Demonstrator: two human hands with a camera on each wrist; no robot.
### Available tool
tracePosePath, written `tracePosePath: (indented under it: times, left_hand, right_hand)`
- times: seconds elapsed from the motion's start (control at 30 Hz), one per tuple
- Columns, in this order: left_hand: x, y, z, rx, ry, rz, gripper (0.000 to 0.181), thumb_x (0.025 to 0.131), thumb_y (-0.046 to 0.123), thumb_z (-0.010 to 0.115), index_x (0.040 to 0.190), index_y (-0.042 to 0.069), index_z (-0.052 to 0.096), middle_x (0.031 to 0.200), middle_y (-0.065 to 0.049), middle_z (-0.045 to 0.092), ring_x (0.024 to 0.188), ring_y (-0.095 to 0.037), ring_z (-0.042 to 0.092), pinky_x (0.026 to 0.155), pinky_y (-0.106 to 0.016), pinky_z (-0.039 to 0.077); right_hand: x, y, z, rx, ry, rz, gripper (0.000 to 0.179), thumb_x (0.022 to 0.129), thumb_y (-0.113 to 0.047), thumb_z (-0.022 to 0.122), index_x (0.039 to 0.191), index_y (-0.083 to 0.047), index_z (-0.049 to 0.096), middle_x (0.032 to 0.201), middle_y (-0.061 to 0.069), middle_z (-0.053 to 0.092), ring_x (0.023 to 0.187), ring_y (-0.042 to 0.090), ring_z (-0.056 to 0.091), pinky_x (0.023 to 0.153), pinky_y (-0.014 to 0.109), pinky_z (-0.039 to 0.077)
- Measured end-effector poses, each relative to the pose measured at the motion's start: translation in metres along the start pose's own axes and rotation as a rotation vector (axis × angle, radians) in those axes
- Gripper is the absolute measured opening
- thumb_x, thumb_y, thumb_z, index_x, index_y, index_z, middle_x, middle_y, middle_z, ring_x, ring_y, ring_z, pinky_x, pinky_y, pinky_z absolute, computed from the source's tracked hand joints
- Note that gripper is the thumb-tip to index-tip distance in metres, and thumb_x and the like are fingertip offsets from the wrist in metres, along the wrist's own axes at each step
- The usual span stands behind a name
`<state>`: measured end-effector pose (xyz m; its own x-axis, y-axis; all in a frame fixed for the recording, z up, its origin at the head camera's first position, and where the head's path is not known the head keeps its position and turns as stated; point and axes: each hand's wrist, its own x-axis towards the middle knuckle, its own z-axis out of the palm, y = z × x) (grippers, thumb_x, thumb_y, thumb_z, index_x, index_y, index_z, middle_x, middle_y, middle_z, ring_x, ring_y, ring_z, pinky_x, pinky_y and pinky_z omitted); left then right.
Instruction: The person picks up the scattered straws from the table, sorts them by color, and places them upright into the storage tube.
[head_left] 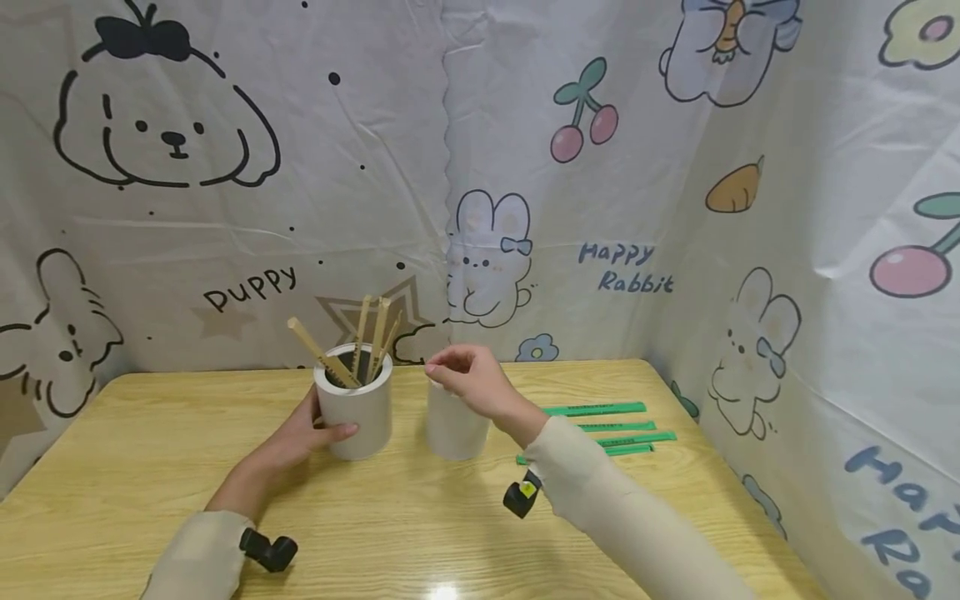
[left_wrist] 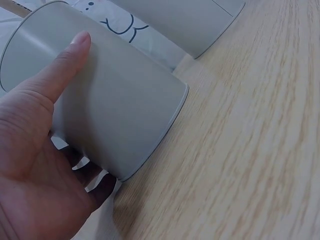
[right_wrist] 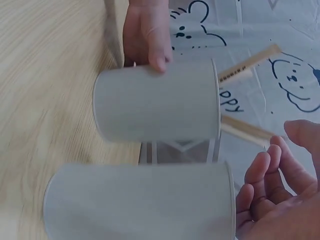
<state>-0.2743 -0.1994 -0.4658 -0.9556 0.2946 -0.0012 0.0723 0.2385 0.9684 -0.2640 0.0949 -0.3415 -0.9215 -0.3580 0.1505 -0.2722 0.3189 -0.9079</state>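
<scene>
My left hand (head_left: pixel 298 433) grips a white cylindrical holder (head_left: pixel 362 429) standing on the table. In the left wrist view the thumb lies along its side and the other fingers reach round behind. Several slim tan packets with dark print (head_left: pixel 307 340) lean out of its top. Just to the right stands a second white holder (head_left: pixel 457 429). My right hand (head_left: pixel 480 383) hovers at its rim, hiding most of its opening. Seen from the right wrist, the thumb and bent fingers (right_wrist: pixel 260 165) are apart with nothing between them.
Several long green packets (head_left: pixel 600 409) lie side by side on the wooden table (head_left: pixel 420 533), right of the holders and partly behind the right forearm. A printed cloth (head_left: pixel 375 192) hangs close behind the table and along its right side.
</scene>
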Motion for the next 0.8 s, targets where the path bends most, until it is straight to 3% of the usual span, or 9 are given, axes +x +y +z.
tracePosePath:
  times: [0.17,0.27,0.4,0.67,0.8]
  left_hand:
    - [0.001,0.0,0.0,0.003,0.001,-0.013,0.11,0.092,0.025,0.074,0.163,0.018,-0.009,0.167,-0.025,0.013,0.152,-0.047,0.016,0.121,-0.069,0.016]
    - [0.001,0.0,0.0,-0.002,0.001,-0.016,0.11,0.092,0.025,0.074,0.163,0.018,-0.009,0.167,-0.025,0.012,0.152,-0.047,0.016,0.121,-0.068,0.016]
    - [0.0,0.001,0.001,-0.013,0.002,-0.005,0.109,0.092,0.024,0.075,0.163,0.019,-0.008,0.167,-0.024,0.013,0.151,-0.046,0.017,0.12,-0.068,0.018]
    - [-0.001,0.004,-0.001,0.023,0.003,0.027,0.106,0.093,0.024,0.074,0.164,0.016,-0.005,0.166,-0.024,0.017,0.149,-0.047,0.022,0.118,-0.067,0.023]
    - [-0.003,0.005,-0.002,0.076,-0.005,0.039,0.105,0.093,0.025,0.074,0.163,0.012,-0.002,0.165,-0.025,0.018,0.148,-0.049,0.025,0.117,-0.068,0.027]
  right_hand:
    - [-0.011,0.008,-0.021,-0.006,0.006,0.009,0.023,0.099,-0.016,0.065,0.111,0.002,0.071,0.107,0.016,0.072,0.084,0.011,0.06,0.075,0.024,0.052]
    - [-0.017,0.014,-0.031,-0.009,-0.007,0.004,0.026,0.099,-0.017,0.064,0.113,0.004,0.07,0.11,0.019,0.07,0.088,0.013,0.061,0.081,0.029,0.055]
    - [-0.027,0.022,-0.043,-0.018,-0.027,-0.013,0.027,0.101,-0.017,0.062,0.114,0.007,0.068,0.105,0.02,0.068,0.085,0.013,0.059,0.083,0.031,0.054]
    - [-0.044,0.04,-0.064,-0.05,-0.026,-0.028,0.025,0.101,-0.016,0.061,0.113,0.005,0.07,0.094,0.0,0.065,0.079,0.014,0.056,0.074,0.024,0.048]
    - [-0.05,0.055,-0.072,-0.078,-0.021,-0.025,0.023,0.102,-0.017,0.061,0.11,0.002,0.071,0.095,0.002,0.066,0.078,0.012,0.057,0.073,0.025,0.049]
